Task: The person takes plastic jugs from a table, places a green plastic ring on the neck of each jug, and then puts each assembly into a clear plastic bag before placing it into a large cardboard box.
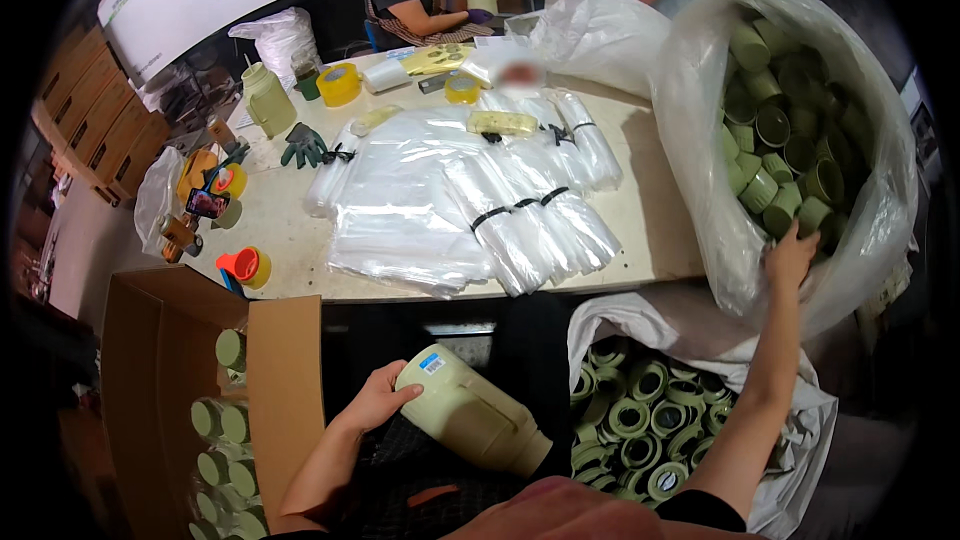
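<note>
My left hand point(376, 398) is closed around the base end of a pale green vacuum jug point(462, 405), which lies tilted over my lap with its neck pointing down to the right. A blue and white sticker shows on its base. At the right, my right hand point(790, 260) reaches into a large clear plastic bag point(690, 160) full of green cups. Its fingers are on a green cup point(815, 214) at the bag's lower edge, and the fingertips are partly hidden. Below that arm, a white sack point(600, 318) holds many green ring-shaped lids point(640, 450).
On the table point(655, 230) lie stacked clear plastic bags point(410, 200), tape rolls point(339, 85), a grey glove point(303, 145) and another jug point(267, 100). An open cardboard box point(285, 370) with wrapped green-topped jugs point(240, 425) stands left. Across the table a person point(405, 0) handles a jug.
</note>
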### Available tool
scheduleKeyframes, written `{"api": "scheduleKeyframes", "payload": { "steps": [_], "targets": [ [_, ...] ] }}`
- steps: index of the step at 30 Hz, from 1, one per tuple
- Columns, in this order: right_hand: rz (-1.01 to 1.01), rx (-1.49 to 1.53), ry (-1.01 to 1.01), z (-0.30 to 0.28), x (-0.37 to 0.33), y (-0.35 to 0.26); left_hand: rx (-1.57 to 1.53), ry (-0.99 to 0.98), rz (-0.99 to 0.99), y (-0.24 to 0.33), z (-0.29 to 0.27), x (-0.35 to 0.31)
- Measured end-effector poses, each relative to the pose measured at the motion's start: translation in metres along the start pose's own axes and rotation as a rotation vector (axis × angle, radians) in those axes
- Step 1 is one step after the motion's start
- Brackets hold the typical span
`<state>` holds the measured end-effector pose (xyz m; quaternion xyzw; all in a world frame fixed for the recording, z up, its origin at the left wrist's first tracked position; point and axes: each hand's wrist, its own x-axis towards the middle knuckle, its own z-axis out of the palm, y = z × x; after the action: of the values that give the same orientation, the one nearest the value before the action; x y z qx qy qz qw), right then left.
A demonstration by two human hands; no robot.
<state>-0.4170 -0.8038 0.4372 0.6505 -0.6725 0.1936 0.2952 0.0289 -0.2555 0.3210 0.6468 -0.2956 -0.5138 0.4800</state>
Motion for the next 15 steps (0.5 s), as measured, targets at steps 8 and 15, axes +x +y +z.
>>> {"api": "scheduleKeyframes", "payload": {
  "steps": [8,15],
  "targets": [
    [-0.073,0.379,0.216,0.017,-0.013,-0.003,-0.094,0.0,-0.057,-0.001,-0.001,-0.001],
    [-0.204,1.069,0.254,-0.068,-0.103,-0.043,-0.582,0.17,-0.014,-0.016,0.009,0.0]
  ]
}}
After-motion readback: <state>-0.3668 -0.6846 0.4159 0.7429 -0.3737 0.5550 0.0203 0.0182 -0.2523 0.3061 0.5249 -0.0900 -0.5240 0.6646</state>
